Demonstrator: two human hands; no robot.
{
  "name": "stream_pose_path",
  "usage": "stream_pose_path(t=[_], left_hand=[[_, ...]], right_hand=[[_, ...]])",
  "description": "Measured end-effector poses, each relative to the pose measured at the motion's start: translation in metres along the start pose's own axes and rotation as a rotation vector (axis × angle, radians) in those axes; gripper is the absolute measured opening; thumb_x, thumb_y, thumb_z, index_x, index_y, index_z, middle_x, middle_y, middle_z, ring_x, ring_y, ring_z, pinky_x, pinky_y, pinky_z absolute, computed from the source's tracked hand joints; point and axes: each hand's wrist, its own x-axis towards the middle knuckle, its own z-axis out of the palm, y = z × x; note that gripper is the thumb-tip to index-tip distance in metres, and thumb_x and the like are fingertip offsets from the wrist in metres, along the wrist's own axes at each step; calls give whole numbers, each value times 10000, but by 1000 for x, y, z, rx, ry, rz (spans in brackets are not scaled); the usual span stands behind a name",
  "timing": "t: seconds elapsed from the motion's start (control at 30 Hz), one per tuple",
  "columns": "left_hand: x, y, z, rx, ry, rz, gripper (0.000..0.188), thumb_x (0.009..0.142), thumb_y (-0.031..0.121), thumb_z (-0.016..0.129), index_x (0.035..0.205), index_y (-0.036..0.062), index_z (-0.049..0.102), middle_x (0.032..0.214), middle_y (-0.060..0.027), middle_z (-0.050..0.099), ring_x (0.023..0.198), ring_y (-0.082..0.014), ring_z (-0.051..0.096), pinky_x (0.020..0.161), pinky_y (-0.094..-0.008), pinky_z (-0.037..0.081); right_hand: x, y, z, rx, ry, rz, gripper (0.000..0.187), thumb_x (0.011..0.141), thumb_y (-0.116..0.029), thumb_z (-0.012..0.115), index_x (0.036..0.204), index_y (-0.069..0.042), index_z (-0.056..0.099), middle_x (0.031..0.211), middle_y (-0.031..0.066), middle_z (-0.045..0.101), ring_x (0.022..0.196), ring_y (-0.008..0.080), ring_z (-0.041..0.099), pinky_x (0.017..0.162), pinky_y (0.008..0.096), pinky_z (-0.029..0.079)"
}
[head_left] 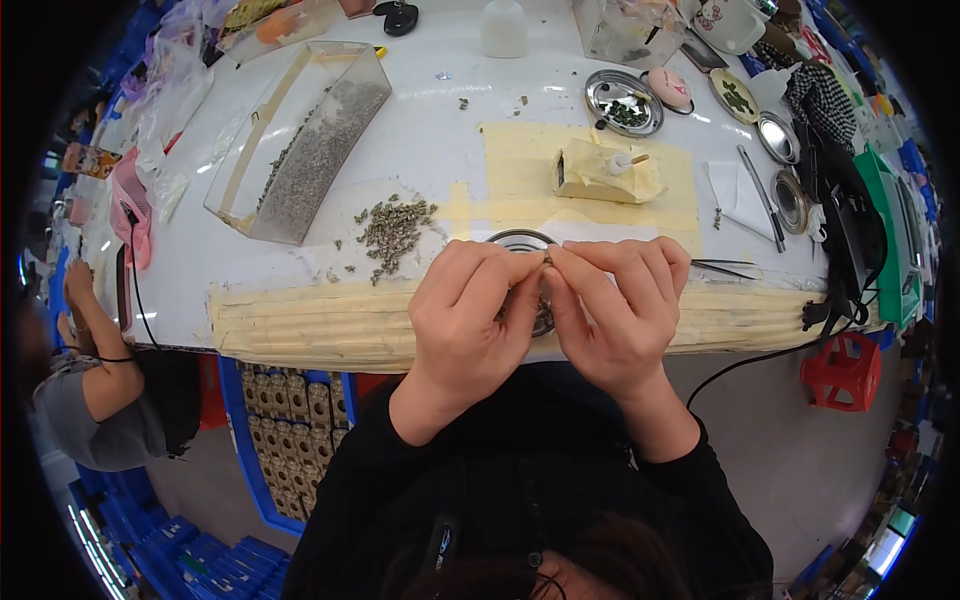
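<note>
My left hand (467, 310) and my right hand (624, 305) meet at the fingertips over a round metal dish (522, 238) near the table's front edge. Both are closed in a pinch on one tiny part (547, 260), too small to name and mostly hidden by the fingers. Small greyish pieces show in the dish between my hands, though much of the dish is covered. To the left lies a loose pile of small grey-green pieces (390, 232). Just beyond my right hand, a pair of dark tweezers (725, 268) rests on the table.
A clear bin (350, 130) of small grey pieces stands at the left. A tape-wrapped block (608, 172) sits ahead, with a tin of green pieces (624, 103) behind it. A pen (762, 198) lies at right. A blue tray (262, 450) is below the edge; another person's arm (100, 340) is far left.
</note>
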Motion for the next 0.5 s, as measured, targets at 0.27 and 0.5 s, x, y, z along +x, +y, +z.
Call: stream_pose_path(t=[0.27, 0.5], left_hand=[[-3, -3, 2, 77, -9, 60, 215, 725, -80, 744, 914, 5, 687, 814, -92, 635, 706, -274, 614, 609, -350, 496], [-1, -3, 1, 39, -12, 134, 227, 719, -101, 763, 919, -5, 711, 802, -93, 639, 695, -234, 605, 594, -319, 479]], right_hand=[[-2, -1, 2, -38, 11, -19, 218, 746, -114, 783, 954, -80, 727, 916, -3, 661, 774, 179, 574, 833, 370, 361], [3, 3, -5, 211, -56, 116, 115, 786, -78, 759, 879, -76, 692, 860, 19, 670, 763, 199, 583, 814, 353, 377]])
